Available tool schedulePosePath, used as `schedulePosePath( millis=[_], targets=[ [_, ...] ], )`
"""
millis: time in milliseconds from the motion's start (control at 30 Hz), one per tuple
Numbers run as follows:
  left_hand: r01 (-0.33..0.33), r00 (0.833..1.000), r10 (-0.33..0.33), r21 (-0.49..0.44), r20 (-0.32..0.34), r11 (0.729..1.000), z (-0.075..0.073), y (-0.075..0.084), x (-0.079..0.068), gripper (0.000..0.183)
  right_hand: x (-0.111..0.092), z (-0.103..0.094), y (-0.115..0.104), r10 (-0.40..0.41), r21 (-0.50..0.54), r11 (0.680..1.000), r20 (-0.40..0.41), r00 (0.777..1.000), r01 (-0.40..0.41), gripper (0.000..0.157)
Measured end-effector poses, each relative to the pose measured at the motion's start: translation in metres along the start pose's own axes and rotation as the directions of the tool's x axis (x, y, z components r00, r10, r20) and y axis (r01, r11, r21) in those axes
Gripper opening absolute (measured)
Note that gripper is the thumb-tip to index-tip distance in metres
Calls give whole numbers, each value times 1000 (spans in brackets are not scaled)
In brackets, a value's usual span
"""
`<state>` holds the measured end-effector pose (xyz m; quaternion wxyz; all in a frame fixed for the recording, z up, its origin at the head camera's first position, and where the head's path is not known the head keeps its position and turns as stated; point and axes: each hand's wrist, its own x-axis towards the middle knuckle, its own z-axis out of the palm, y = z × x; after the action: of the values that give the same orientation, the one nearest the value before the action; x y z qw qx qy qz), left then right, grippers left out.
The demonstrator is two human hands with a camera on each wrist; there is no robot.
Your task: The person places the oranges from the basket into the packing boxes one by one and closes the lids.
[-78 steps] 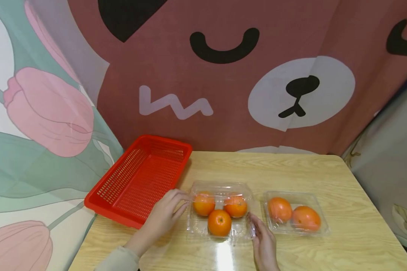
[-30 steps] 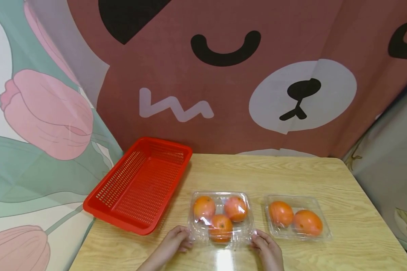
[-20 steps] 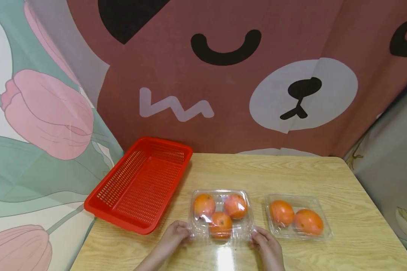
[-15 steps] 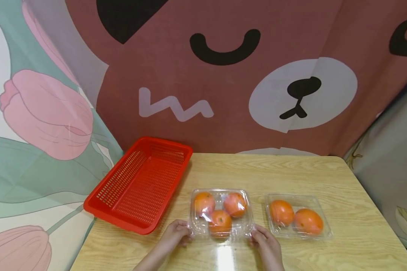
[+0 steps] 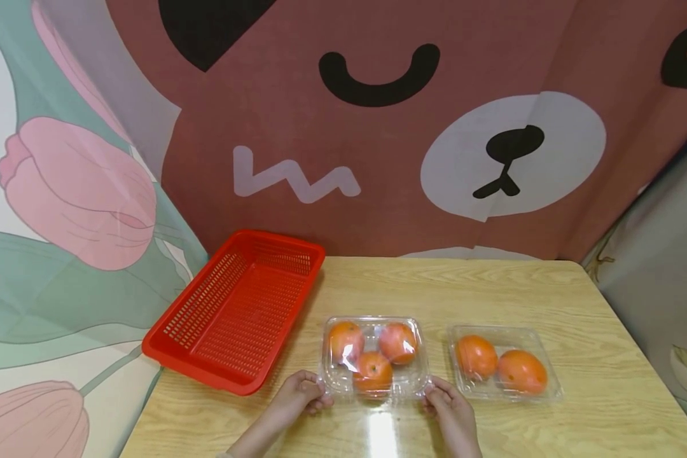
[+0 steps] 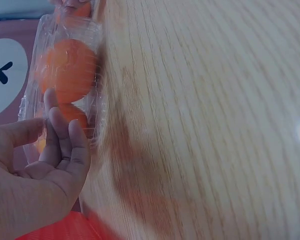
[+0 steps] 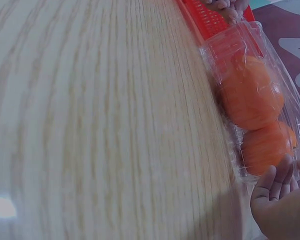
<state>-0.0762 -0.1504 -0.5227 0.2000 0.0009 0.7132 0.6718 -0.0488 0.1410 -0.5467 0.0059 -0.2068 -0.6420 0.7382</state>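
A clear plastic clamshell container (image 5: pixel 343 388) stands on the table with its lid down over three orange round fruits (image 5: pixel 373 374), perhaps oranges or persimmons. At its near left corner, my left hand (image 5: pixel 298 395) pinches the rim between thumb and index finger. My right hand (image 5: pixel 451 412) pinches the near right corner the same way. In the left wrist view the other fingers (image 6: pixel 76 142) of that hand are bent beside the box. The right wrist view has my right hand (image 7: pixel 280 200) at the container's edge, thumb partly cut off.
A red perforated plastic basket (image 5: pixel 252 318) stands at the left of the table. To the right lies a second clear container (image 5: pixel 495 394) with two orange fruits (image 5: pixel 522 371). A printed cloth (image 5: pixel 378 146) hangs behind the wooden table (image 5: pixel 578 305).
Since the oldest frame the lid has come down over the three fruits, and both hands have shifted to the near corners. In the last second hands and container have hardly moved.
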Motion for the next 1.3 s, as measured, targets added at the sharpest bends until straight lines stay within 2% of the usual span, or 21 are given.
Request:
schedulePosePath(
  millis=[200,367,533,667,733,800,1033,1133,1233,1300],
  targets=[
    [-10,1000,10,9,-22,1000,1,-1,0,14,-1,0,0,1,2,1000,-4,1000,-1,38],
    [-30,995,36,59,-95,998,2,-5,0,18,-2,-2,1,5,-2,1000,7,1000,-5,42],
    [-91,980,114,138,-163,986,1,-2,-5,32,-4,-7,-3,19,-51,999,40,999,-17,49],
    [-138,964,189,261,-184,955,-1,4,-10,36,-10,-16,-13,-8,-162,986,95,995,24,50],
    [-149,957,221,335,-188,930,-1,7,-14,37,-13,-21,-18,-16,-198,979,123,992,41,48],
    [-157,947,258,424,-193,892,-1,12,-18,36,-17,-26,-22,-16,-221,974,146,989,48,44],
    [-252,893,432,656,-125,712,6,28,-25,42,-23,-44,-41,-46,-340,931,240,970,129,37],
    [-271,872,480,727,-92,631,10,35,-22,47,-22,-49,-54,-107,-368,910,238,965,191,33],
    [-286,855,515,770,-64,570,15,41,-15,52,-19,-50,-67,-207,-393,875,225,952,283,28],
    [-301,850,526,777,-45,553,19,46,-10,55,-16,-49,-75,-252,-415,849,225,941,327,28]
  ],
)
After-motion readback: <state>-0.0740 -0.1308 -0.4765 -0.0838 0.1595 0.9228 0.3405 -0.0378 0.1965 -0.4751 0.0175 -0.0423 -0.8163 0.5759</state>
